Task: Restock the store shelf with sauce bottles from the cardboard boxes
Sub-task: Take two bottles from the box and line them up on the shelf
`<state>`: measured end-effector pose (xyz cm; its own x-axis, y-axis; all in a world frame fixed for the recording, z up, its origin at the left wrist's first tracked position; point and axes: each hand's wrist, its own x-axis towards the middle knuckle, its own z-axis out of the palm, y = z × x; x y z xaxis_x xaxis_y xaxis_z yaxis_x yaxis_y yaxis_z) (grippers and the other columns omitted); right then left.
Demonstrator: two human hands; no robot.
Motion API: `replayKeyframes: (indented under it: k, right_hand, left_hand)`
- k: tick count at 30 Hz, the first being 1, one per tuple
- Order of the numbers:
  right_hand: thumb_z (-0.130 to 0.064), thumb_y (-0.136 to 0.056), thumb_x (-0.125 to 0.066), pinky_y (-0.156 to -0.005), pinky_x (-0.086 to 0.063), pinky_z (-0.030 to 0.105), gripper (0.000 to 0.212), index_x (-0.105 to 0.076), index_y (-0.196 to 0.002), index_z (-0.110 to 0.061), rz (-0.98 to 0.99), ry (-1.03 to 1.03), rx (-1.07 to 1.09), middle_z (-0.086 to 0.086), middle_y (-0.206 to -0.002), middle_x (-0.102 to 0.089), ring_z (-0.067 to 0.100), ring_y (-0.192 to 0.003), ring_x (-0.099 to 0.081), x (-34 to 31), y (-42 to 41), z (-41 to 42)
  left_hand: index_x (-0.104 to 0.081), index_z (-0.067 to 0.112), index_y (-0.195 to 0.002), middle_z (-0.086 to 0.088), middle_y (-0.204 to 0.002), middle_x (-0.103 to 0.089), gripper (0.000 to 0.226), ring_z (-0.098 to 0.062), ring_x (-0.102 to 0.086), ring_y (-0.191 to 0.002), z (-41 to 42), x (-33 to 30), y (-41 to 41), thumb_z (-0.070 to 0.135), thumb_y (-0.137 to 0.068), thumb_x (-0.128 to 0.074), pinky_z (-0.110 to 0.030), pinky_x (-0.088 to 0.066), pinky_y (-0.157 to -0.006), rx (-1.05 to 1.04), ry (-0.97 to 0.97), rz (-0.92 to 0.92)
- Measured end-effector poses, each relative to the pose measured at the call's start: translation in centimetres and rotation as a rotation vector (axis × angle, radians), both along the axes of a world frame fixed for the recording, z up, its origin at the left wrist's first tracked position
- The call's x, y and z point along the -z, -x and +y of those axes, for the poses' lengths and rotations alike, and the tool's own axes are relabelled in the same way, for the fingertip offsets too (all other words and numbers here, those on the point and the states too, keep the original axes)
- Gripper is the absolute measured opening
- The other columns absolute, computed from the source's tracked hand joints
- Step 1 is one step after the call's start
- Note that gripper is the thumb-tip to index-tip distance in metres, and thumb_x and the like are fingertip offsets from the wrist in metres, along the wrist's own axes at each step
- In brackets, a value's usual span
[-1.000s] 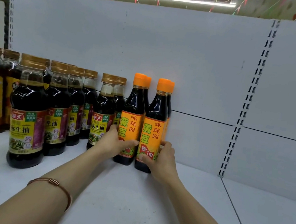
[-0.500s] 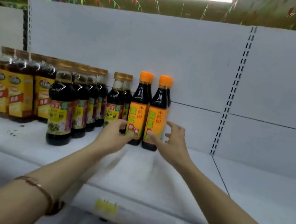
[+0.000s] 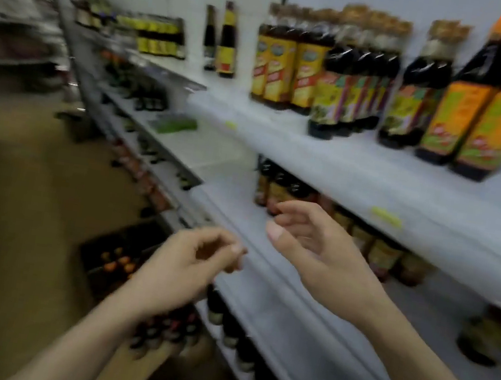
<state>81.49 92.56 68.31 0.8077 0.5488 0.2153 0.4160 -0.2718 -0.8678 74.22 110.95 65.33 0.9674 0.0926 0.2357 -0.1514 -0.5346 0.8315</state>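
The view is blurred and turned left along the aisle. Two orange-capped sauce bottles (image 3: 482, 110) stand on the white shelf (image 3: 359, 173) at the upper right, beside gold-capped dark bottles (image 3: 349, 84). My left hand (image 3: 185, 271) hangs in the air below the shelf, fingers loosely curled, holding nothing. My right hand (image 3: 308, 250) is also free, fingers relaxed, in front of the lower shelf. On the floor below my left hand sits an open cardboard box (image 3: 115, 257) with orange-capped bottles inside.
More bottles line the lower shelves (image 3: 379, 251) and the far shelves (image 3: 158, 34) down the aisle. A brown floor (image 3: 41, 191) runs along the left. Other blurred shelving stands at the far left.
Both hands have let go of the orange-capped bottles and drawn back and down from the shelf. The view has swung left and downward toward the box on the floor.
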Motion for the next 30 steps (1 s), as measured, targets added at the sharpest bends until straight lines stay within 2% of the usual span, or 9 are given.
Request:
replayKeyframes:
  k: [3,6,8,11,18,21,24,27,30]
  right_hand:
    - [-0.074,-0.065,-0.050,-0.092,-0.048,0.020,0.070,-0.052,-0.122,-0.034,0.090,0.031,-0.061,-0.017,-0.115,-0.058,-0.003,-0.105,-0.058,2.7,3.1,4.1]
    - [-0.087,-0.060,-0.042,-0.101,-0.044,0.029,0.086,-0.048,-0.129,-0.036,0.066,0.117,-0.142,-0.017,-0.127,-0.053,0.000,-0.118,-0.051,4.8,5.5,7.4]
    - [-0.089,-0.063,-0.040,-0.104,-0.042,0.031,0.082,-0.049,-0.127,-0.038,0.070,0.131,-0.144,-0.017,-0.131,-0.051,0.000,-0.120,-0.050,5.7,6.6,9.7]
    - [-0.085,-0.069,-0.041,-0.102,-0.041,0.027,0.072,-0.051,-0.124,-0.040,0.082,0.165,-0.188,-0.018,-0.128,-0.053,0.000,-0.120,-0.049,6.7,8.1,14.5]
    - [-0.069,-0.071,-0.046,-0.081,-0.043,0.014,0.069,-0.046,-0.130,-0.033,0.179,0.103,-0.258,-0.018,-0.120,-0.053,-0.003,-0.110,-0.053,8.8,11.6,31.7]
    - [-0.067,-0.071,-0.046,-0.075,-0.043,0.014,0.069,-0.043,-0.131,-0.034,0.240,0.059,-0.216,-0.023,-0.115,-0.052,-0.007,-0.102,-0.053,9.8,12.0,36.3]
    - [-0.068,-0.072,-0.046,-0.083,-0.046,0.019,0.075,-0.040,-0.137,-0.031,0.254,0.084,-0.152,-0.014,-0.120,-0.055,-0.002,-0.107,-0.055,11.1,11.3,38.5]
    - [-0.069,-0.075,-0.041,-0.090,-0.048,0.028,0.079,-0.035,-0.143,-0.030,0.290,0.137,-0.116,-0.014,-0.116,-0.055,0.004,-0.109,-0.055,12.8,9.7,40.3]
    - [-0.068,-0.078,-0.037,-0.084,-0.043,0.021,0.074,-0.032,-0.143,-0.030,0.319,0.196,-0.122,-0.016,-0.117,-0.053,0.007,-0.112,-0.054,14.7,7.6,43.3]
  left_hand:
    - [-0.070,0.028,-0.092,0.014,-0.089,-0.071,0.020,-0.003,-0.065,-0.085,4.0,2.3,5.4,0.040,-0.092,-0.053,-0.022,-0.049,-0.078,-0.068,-0.090,0.141]
    - [-0.068,0.033,-0.099,0.019,-0.096,-0.068,0.024,0.004,-0.062,-0.093,7.8,3.4,9.0,0.047,-0.090,-0.051,-0.013,-0.046,-0.077,-0.142,-0.099,0.142]
    - [-0.067,0.035,-0.102,0.018,-0.101,-0.067,0.024,0.006,-0.059,-0.097,10.3,4.2,10.9,0.048,-0.089,-0.050,-0.009,-0.044,-0.079,-0.179,-0.094,0.148]
    - [-0.065,0.036,-0.101,0.021,-0.102,-0.063,0.026,0.003,-0.058,-0.102,14.6,5.2,13.8,0.050,-0.086,-0.049,-0.013,-0.045,-0.084,-0.211,-0.066,0.138]
    - [-0.063,0.040,-0.104,0.018,-0.103,-0.064,0.032,-0.003,-0.061,-0.094,28.8,6.8,18.6,0.058,-0.087,-0.044,-0.029,-0.051,-0.085,-0.389,0.012,0.092]
    - [-0.063,0.035,-0.110,0.017,-0.104,-0.064,0.029,-0.002,-0.060,-0.094,33.9,7.6,18.2,0.051,-0.092,-0.047,-0.029,-0.051,-0.085,-0.411,0.029,0.097]
    - [-0.062,0.031,-0.112,0.015,-0.108,-0.063,0.018,0.001,-0.058,-0.099,38.2,8.7,16.6,0.034,-0.096,-0.054,-0.022,-0.051,-0.087,-0.409,0.052,0.107]
    - [-0.063,0.028,-0.109,0.011,-0.104,-0.064,0.015,-0.002,-0.059,-0.096,41.1,11.0,14.2,0.024,-0.097,-0.055,-0.010,-0.047,-0.078,-0.468,0.126,0.095]
    - [-0.062,0.025,-0.108,0.007,-0.100,-0.064,0.014,-0.003,-0.059,-0.091,43.2,13.6,11.3,0.021,-0.098,-0.053,-0.007,-0.045,-0.070,-0.479,0.183,0.136]
